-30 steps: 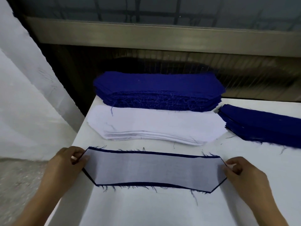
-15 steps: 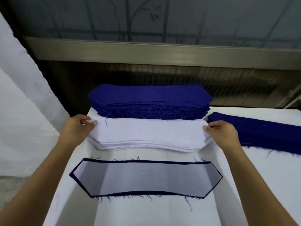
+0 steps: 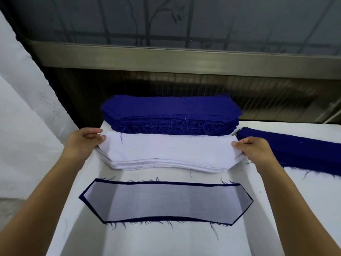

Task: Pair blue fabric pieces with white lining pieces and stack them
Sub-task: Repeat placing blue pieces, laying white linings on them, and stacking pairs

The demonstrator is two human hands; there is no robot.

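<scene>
The person stands at a white table [image 3: 184, 241] with both arms extended to the white lining stack [image 3: 166, 164], which lies across the middle of the table, just in front of the taller blue fabric stack [image 3: 169, 111]. The left hand [image 3: 83, 143] has fingers and thumb closed on the left tip of the top lining piece [image 3: 166, 146], pinching it. The right hand [image 3: 256, 150] pinches the opposite tip in like manner, and neither hand holds anything else. The grip at the two ends is judged deliberate: the piece is long, thin and limp, and a hold at both tips keeps it spread and parts one layer from those beneath. Nearest the person lies a paired piece [image 3: 166, 200], a sheer white lining laid flat on a blue piece so that a narrow blue margin shows all round. It sits apart from both stacks, evidently as the base for stacking. A further blue pile [image 3: 299, 150] lies just beside the right hand; its make-up cannot be determined. The supply stacks run parallel and within reach, which suits drawing from each in turn.
</scene>
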